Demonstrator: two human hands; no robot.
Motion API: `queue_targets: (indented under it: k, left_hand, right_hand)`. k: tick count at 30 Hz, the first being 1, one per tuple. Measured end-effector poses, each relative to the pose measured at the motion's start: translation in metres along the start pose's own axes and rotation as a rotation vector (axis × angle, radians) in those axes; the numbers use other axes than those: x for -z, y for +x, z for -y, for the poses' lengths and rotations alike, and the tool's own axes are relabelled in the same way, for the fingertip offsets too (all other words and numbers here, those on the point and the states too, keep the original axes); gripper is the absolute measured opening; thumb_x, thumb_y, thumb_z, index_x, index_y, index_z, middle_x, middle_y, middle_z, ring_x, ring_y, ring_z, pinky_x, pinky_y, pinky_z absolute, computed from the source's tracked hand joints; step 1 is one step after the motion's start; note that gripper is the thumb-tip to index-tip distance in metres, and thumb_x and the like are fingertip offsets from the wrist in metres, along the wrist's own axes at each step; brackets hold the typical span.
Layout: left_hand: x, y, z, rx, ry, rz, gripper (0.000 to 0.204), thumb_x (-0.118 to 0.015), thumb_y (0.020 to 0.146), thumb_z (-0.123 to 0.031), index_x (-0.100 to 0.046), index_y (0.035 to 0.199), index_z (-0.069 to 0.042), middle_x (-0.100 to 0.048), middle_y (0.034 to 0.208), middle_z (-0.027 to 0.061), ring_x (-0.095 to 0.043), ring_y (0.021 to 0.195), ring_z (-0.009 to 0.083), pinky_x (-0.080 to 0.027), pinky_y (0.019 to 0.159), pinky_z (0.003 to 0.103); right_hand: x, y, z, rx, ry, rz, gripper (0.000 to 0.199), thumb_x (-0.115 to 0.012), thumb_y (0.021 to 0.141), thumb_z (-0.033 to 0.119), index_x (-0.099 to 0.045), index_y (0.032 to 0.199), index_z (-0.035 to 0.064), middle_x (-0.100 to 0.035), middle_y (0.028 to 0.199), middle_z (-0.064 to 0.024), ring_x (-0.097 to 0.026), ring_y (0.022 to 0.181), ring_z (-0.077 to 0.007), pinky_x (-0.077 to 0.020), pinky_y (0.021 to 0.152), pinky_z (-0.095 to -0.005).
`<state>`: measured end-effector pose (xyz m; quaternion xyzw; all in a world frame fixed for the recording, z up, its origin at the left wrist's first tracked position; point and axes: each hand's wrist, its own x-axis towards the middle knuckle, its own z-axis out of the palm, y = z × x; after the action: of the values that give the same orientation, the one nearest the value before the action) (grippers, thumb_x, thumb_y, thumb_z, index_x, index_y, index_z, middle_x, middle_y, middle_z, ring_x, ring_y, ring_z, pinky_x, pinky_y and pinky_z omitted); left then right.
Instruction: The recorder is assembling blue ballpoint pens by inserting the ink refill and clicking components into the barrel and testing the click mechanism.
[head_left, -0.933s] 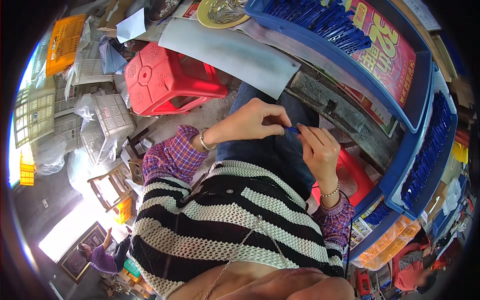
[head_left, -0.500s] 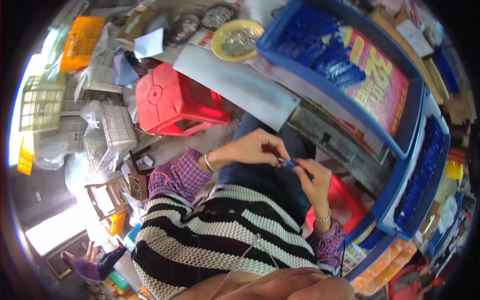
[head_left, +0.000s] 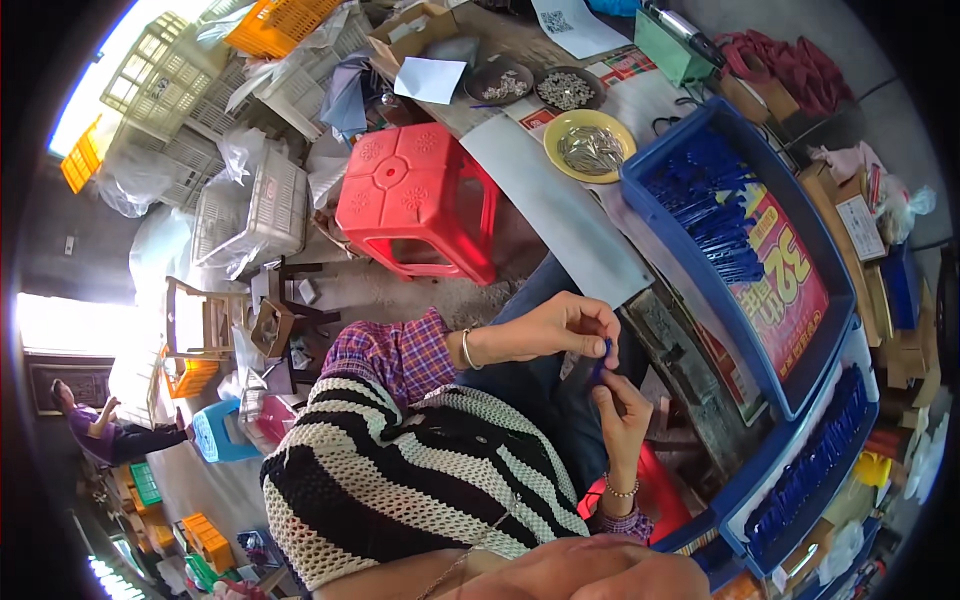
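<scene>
A small slim blue piece (head_left: pixel 601 364) is held upright between my two hands above my lap. My left hand (head_left: pixel 560 328) pinches its upper end with thumb and fingertips. Lower down, the thumb and fingers of my right hand (head_left: pixel 624 420) close on the other end; its exact kind is too small to make out. To the right, a blue tray (head_left: pixel 735 340) holds many similar blue pieces in rows on a printed pink sheet. A yellow bowl (head_left: pixel 624 166) of slim silver metal pieces stands beyond my hands, beside a pale board (head_left: pixel 545 205).
Two dark bowls (head_left: pixel 570 88) of small metal parts sit farther back. A red plastic stool (head_left: pixel 400 190) stands left of the workbench. A second blue tray (head_left: pixel 740 525) lies at right. Pale crates (head_left: pixel 270 200) and a distant person (head_left: pixel 95 430) are at left.
The view has swung, so the bench and trays appear shifted. My hands stay together on the blue piece, which now stands more upright, with my right hand below my left.
</scene>
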<state>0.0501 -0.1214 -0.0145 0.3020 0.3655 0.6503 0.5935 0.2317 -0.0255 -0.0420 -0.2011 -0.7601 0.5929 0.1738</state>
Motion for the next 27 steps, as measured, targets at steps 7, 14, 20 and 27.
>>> queue_targets:
  k: [7,14,20,27]
  left_hand:
    - [0.023,-0.009,-0.005,-0.027,0.067,-0.194,0.015,-0.063,0.085,-0.011,-0.061,0.094,0.002,-0.061,0.081,0.0073,-0.054,0.066,0.0100,-0.044,0.061,0.022]
    - [0.044,-0.014,-0.006,-0.028,-0.010,-0.209,0.015,-0.062,0.086,-0.009,-0.061,0.095,0.002,-0.062,0.081,0.0071,-0.051,0.062,0.0082,-0.043,0.058,0.020]
    - [0.056,-0.014,-0.012,-0.121,0.005,-0.306,0.011,-0.059,0.086,-0.004,-0.059,0.096,0.002,-0.059,0.075,0.0031,-0.051,0.061,0.0066,-0.043,0.055,0.020]
    - [0.068,-0.027,-0.030,-0.156,0.055,-0.467,0.011,-0.060,0.084,-0.003,-0.061,0.095,0.001,-0.060,0.076,0.0027,-0.052,0.061,0.0056,-0.043,0.055,0.019]
  right_hand:
    - [-0.008,0.018,0.016,0.010,-0.006,0.034,0.017,-0.058,0.081,-0.003,-0.064,0.097,-0.0031,-0.065,0.081,-0.0105,-0.063,0.074,-0.0150,-0.0488,0.067,-0.0234]
    - [-0.014,0.055,0.037,0.009,-0.075,0.088,0.016,-0.056,0.083,-0.003,-0.064,0.097,-0.0035,-0.065,0.079,-0.0111,-0.063,0.071,-0.0156,-0.0489,0.066,-0.0239]
    - [-0.023,0.094,0.059,0.093,-0.042,0.123,0.016,-0.053,0.087,0.000,-0.062,0.098,-0.0062,-0.064,0.080,-0.0084,-0.059,0.069,-0.0117,-0.0473,0.065,-0.0217]
    - [-0.033,0.124,0.068,0.103,0.043,0.202,0.012,-0.053,0.084,-0.004,-0.061,0.093,-0.0028,-0.056,0.092,-0.0052,-0.054,0.073,-0.0091,-0.0440,0.063,-0.0200]
